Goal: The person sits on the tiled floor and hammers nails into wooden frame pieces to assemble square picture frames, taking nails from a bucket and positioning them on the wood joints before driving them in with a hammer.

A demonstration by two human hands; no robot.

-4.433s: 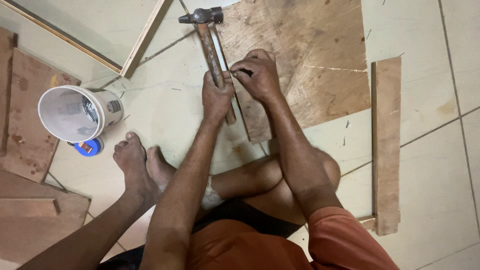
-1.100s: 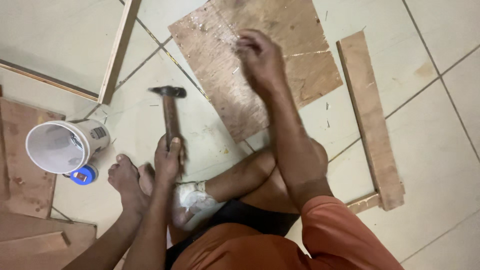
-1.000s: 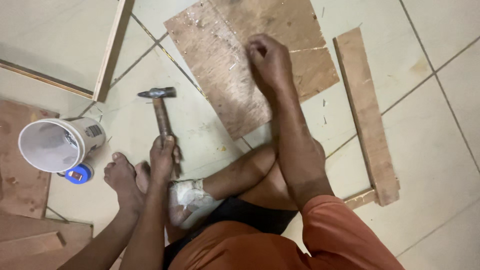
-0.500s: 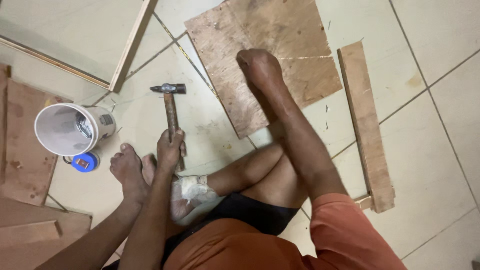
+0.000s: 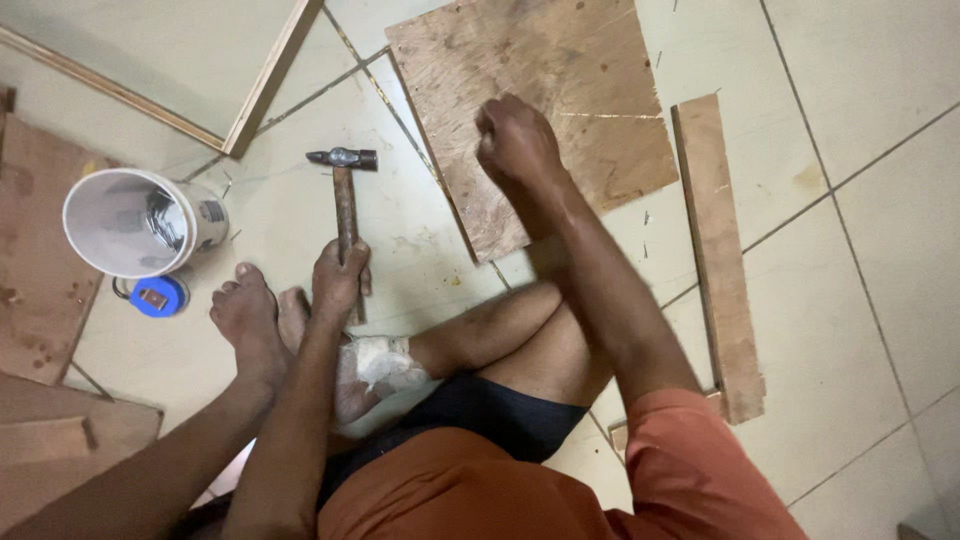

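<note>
A hammer [image 5: 345, 210] lies with its head on the tiled floor [image 5: 860, 280], its handle clasped in the seated person's left hand [image 5: 340, 280]. The right hand [image 5: 515, 140], curled into a fist, rests on a plywood sheet [image 5: 540, 90] between a white bucket [image 5: 140, 222] and a wooden plank [image 5: 718, 250].

Pale green tiled floor [image 5: 860, 250], thin dark grout lines. Wood-framed panel [image 5: 150, 60] lying upper left. Reddish wooden boards [image 5: 35, 290] along left edge. Soft, even indoor light, faint shadows.
</note>
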